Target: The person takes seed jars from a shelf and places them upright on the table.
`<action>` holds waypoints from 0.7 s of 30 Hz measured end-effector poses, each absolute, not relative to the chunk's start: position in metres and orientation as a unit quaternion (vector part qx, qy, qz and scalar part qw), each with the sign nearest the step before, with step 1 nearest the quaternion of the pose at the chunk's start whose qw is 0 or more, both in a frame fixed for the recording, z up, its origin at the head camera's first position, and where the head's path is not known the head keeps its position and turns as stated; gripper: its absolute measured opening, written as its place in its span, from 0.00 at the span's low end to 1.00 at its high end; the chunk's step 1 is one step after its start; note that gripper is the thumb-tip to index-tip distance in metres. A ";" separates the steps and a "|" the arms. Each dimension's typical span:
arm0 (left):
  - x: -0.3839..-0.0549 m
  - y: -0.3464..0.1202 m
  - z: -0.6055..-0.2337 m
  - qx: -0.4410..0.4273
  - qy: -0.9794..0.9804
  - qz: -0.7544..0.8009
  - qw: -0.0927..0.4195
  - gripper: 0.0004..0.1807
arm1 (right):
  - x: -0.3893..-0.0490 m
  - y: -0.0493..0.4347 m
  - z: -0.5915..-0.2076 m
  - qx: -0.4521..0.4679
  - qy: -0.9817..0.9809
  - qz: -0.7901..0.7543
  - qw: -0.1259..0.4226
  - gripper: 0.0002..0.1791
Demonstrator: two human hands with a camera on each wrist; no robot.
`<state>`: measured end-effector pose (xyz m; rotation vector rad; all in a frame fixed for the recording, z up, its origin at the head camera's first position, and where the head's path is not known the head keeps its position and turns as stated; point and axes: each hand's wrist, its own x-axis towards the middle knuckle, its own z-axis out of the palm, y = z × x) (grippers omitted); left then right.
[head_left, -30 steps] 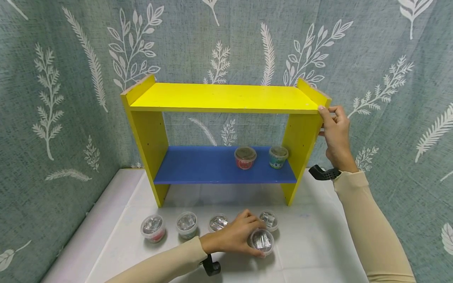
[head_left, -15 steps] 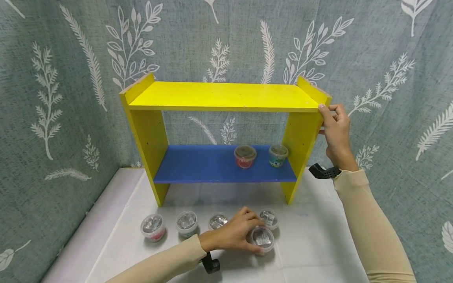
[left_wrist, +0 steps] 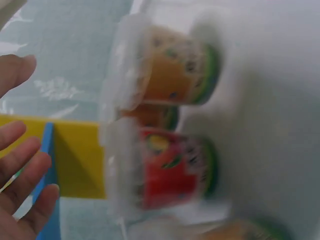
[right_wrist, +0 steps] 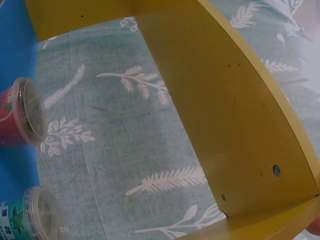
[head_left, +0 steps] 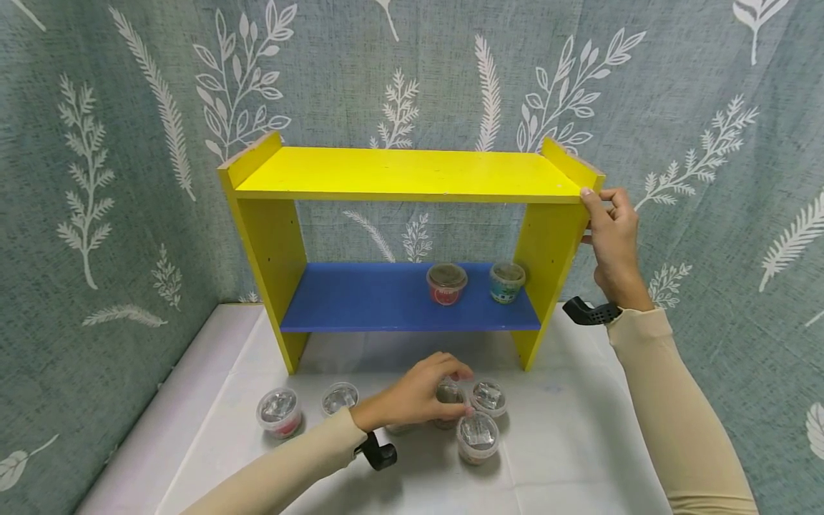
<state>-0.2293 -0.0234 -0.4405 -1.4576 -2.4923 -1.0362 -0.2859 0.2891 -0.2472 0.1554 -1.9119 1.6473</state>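
My left hand [head_left: 421,392] is over the row of small lidded plastic cups, thumb and fingers spread around the lid of one cup [head_left: 448,402] from above. In the left wrist view the fingers [left_wrist: 30,175] are apart from a red-labelled cup [left_wrist: 167,167] and an orange-labelled cup [left_wrist: 175,67]. Just right of this hand stand a front cup [head_left: 478,436] and a rear cup [head_left: 489,398]. My right hand [head_left: 614,243] grips the upper right corner of the yellow and blue shelf [head_left: 412,172], thumb on its front edge, other fingers behind the side panel.
A red cup [head_left: 446,284] and a green cup [head_left: 507,282] stand on the blue middle board [head_left: 360,297]. Further left on the white tabletop [head_left: 566,443] are a pink cup [head_left: 279,413] and another cup [head_left: 339,398]. A leaf-patterned curtain [head_left: 444,79] hangs behind.
My left hand has let go of the front right cup, which stays on the table, and has shifted up and left to the cup beside it. The right hand keeps its grip on the shelf.
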 end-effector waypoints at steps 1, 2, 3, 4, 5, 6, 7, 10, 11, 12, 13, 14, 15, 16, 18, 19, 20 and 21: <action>-0.232 -0.025 -0.438 -0.473 -0.810 -0.345 0.043 0.25 | -0.286 0.289 -0.247 0.059 -0.719 0.624 0.301 0.15; -0.233 -0.026 -0.435 -0.470 -0.807 -0.353 0.047 0.25 | -0.286 0.289 -0.247 0.060 -0.719 0.624 0.300 0.15; -0.236 -0.027 -0.432 -0.469 -0.805 -0.359 0.055 0.24 | -0.286 0.289 -0.247 0.060 -0.718 0.625 0.300 0.15; -0.238 -0.028 -0.428 -0.469 -0.802 -0.364 0.063 0.23 | -0.286 0.289 -0.247 0.060 -0.718 0.626 0.300 0.15; -0.239 -0.029 -0.425 -0.467 -0.802 -0.367 0.070 0.23 | -0.286 0.290 -0.247 0.061 -0.717 0.627 0.300 0.14; -0.242 -0.030 -0.421 -0.466 -0.801 -0.368 0.078 0.23 | -0.286 0.290 -0.247 0.060 -0.717 0.627 0.300 0.14; -0.244 -0.032 -0.418 -0.463 -0.802 -0.368 0.085 0.23 | -0.286 0.289 -0.247 0.060 -0.718 0.625 0.300 0.14; -0.252 -0.035 -0.409 -0.460 -0.800 -0.371 0.103 0.23 | -0.286 0.289 -0.247 0.058 -0.718 0.625 0.301 0.15; -0.255 -0.036 -0.406 -0.457 -0.801 -0.371 0.106 0.23 | -0.286 0.289 -0.247 0.058 -0.718 0.625 0.300 0.15; -0.258 -0.037 -0.403 -0.454 -0.802 -0.373 0.109 0.24 | -0.286 0.289 -0.247 0.058 -0.718 0.626 0.299 0.15; -0.261 -0.039 -0.401 -0.451 -0.802 -0.376 0.110 0.24 | -0.286 0.289 -0.247 0.058 -0.717 0.627 0.299 0.15; -0.264 -0.040 -0.398 -0.448 -0.802 -0.379 0.111 0.24 | -0.285 0.289 -0.246 0.058 -0.717 0.628 0.298 0.15; -0.267 -0.041 -0.396 -0.445 -0.803 -0.381 0.113 0.25 | -0.285 0.289 -0.246 0.058 -0.717 0.627 0.298 0.15; -0.269 -0.042 -0.393 -0.441 -0.804 -0.382 0.113 0.25 | -0.285 0.289 -0.246 0.058 -0.717 0.627 0.298 0.15; -0.274 -0.044 -0.389 -0.432 -0.806 -0.390 0.112 0.25 | -0.285 0.289 -0.246 0.059 -0.718 0.626 0.298 0.15; -0.277 -0.045 -0.387 -0.427 -0.806 -0.393 0.113 0.25 | -0.285 0.289 -0.246 0.059 -0.718 0.626 0.298 0.15; -0.279 -0.046 -0.384 -0.422 -0.808 -0.396 0.114 0.25 | -0.285 0.289 -0.246 0.059 -0.719 0.625 0.299 0.15; -0.282 -0.047 -0.382 -0.416 -0.809 -0.400 0.115 0.25 | -0.285 0.289 -0.246 0.060 -0.720 0.624 0.299 0.15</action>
